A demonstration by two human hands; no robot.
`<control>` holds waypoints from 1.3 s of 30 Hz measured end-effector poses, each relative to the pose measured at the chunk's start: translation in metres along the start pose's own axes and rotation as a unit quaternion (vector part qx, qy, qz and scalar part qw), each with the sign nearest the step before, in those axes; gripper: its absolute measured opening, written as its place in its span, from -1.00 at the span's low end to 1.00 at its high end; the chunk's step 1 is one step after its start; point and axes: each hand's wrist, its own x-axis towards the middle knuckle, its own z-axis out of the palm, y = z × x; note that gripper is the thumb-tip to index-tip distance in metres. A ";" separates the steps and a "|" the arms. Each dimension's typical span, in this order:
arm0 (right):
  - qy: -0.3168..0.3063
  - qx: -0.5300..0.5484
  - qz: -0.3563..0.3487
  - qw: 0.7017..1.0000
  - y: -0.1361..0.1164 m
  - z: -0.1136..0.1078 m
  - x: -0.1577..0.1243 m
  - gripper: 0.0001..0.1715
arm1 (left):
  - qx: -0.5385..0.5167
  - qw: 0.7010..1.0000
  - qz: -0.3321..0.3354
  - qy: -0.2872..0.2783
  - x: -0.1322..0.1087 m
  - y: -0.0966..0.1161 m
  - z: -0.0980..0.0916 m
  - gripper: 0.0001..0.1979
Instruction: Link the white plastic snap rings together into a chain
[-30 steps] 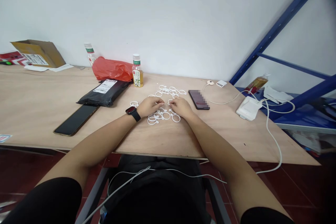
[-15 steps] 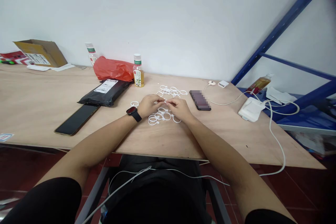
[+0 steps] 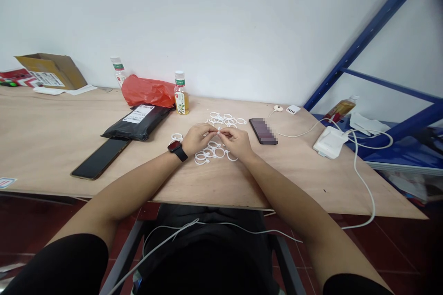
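Plain white wall (image 3: 221,32) is filling the upper half of the frame, and a pale wooden tabletop (image 3: 214,184) is stretching below it. From my distant seat I am watching two bare hands working close together near the centre. The left hand (image 3: 196,140) is pinching, thumb against forefinger, and the right hand (image 3: 238,143) is matching it; between them the fingertips are gripping a small white piece (image 3: 218,130) — part of a ring, I am guessing, since fingers are covering most of it.

Thin white plastic rings (image 3: 209,153) are lying overlapped just below the hands, and a second cluster of white rings (image 3: 219,120) is lying just above them.

I am worrying most about that pinch: so little is showing between the fingertips that a slight mismatch in pressure could be sending the piece flicking away, perhaps toward the flat dark phone (image 3: 263,131) right of centre. Loose rings are also waiting under both palms — a dropping wrist could be scattering or tangling them. Left of centre, a separate little group of white rings (image 3: 176,139) is sitting right beside the black wristwatch (image 3: 177,150), where a sideways shift could be sweeping it along.
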 end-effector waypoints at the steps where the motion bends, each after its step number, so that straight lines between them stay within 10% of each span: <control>1: 0.002 -0.013 -0.006 1.000 -0.001 0.000 -0.001 -0.83 | 0.000 1.000 -0.001 -0.003 0.000 0.001 0.000 -0.77; 15: 0.015 -0.029 0.018 0.999 -0.008 0.006 -0.002 -0.83 | 0.051 0.999 -0.001 -0.002 0.000 -0.001 0.002 -0.78; 25: -0.153 -0.217 -0.048 0.963 0.011 -0.015 0.011 -0.77 | 0.202 0.971 -0.111 0.056 -0.006 -0.062 -0.023 -0.83; 39: -0.157 -0.168 0.008 0.973 0.007 -0.016 0.010 -0.85 | 0.256 0.936 -0.196 -0.144 -0.009 -0.051 -0.021 -0.84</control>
